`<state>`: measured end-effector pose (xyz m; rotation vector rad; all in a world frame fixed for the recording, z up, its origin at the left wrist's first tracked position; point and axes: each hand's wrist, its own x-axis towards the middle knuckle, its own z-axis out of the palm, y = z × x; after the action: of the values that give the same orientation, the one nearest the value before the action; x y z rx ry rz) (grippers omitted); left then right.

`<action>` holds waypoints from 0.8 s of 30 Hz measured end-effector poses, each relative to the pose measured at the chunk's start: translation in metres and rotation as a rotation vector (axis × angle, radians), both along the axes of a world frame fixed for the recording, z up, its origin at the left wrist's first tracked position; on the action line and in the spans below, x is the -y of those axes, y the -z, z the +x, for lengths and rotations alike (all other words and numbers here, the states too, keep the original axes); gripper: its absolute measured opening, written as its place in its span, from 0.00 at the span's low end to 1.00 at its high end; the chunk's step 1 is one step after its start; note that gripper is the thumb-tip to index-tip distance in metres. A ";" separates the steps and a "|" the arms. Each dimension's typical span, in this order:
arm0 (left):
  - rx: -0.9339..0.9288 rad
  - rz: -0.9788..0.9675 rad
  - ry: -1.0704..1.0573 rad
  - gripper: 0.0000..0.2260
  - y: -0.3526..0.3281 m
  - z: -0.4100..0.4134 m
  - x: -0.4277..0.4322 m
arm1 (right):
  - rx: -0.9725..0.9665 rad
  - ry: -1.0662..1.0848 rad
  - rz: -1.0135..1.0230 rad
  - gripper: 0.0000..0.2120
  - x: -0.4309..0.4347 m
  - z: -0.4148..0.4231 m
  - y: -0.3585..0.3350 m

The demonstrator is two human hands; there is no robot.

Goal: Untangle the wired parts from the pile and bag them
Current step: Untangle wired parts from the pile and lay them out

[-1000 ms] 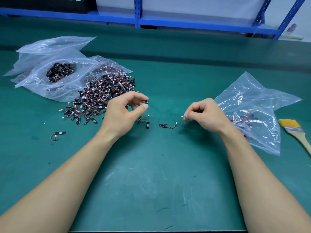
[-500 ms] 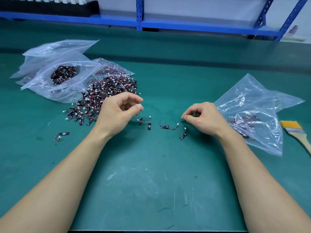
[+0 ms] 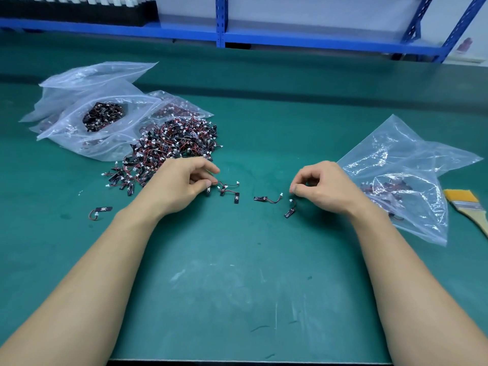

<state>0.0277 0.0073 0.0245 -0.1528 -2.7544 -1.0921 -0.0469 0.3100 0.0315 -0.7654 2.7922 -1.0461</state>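
Note:
A pile of small black wired parts (image 3: 179, 143) with red wires lies at the left centre of the green mat. My left hand (image 3: 179, 183) rests in front of it and pinches a wire of a small tangled cluster (image 3: 228, 190) between thumb and forefinger. My right hand (image 3: 324, 187) has curled fingers, its thumb and forefinger tips together just above a single part (image 3: 290, 211) that lies on the mat, apart from the fingers. Another single part (image 3: 266, 199) lies between my hands. A clear bag (image 3: 412, 159) holding a few parts sits right of my right hand.
Several clear bags (image 3: 79, 101) with more parts lie at the back left, behind the pile. One stray part (image 3: 101, 210) lies left of my left forearm. A yellow-bristled brush (image 3: 467, 204) sits at the right edge. Blue shelving (image 3: 221, 22) runs along the back.
My right hand let go of the part it pinched; that part now lies on the mat. My left hand lowered from above the mat to the tangled cluster.

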 end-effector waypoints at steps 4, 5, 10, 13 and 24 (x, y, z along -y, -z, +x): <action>-0.029 -0.042 -0.022 0.12 0.002 -0.002 0.001 | 0.115 -0.065 -0.053 0.19 -0.004 0.005 -0.004; -0.039 -0.046 -0.029 0.12 0.003 -0.003 0.002 | 0.132 -0.071 -0.059 0.22 -0.005 0.006 -0.005; -0.078 -0.080 -0.065 0.10 0.004 -0.004 0.003 | 0.167 -0.105 0.021 0.23 -0.008 0.005 -0.008; -0.075 -0.074 -0.070 0.09 0.004 -0.003 0.001 | 0.182 -0.108 0.017 0.17 -0.009 0.004 -0.007; -0.030 -0.010 0.026 0.11 0.009 -0.004 -0.011 | 0.125 -0.123 0.018 0.10 -0.005 0.003 -0.004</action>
<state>0.0237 0.0188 0.0158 -0.2046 -2.7387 -1.0740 -0.0443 0.3148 0.0359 -0.8279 2.6109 -1.0093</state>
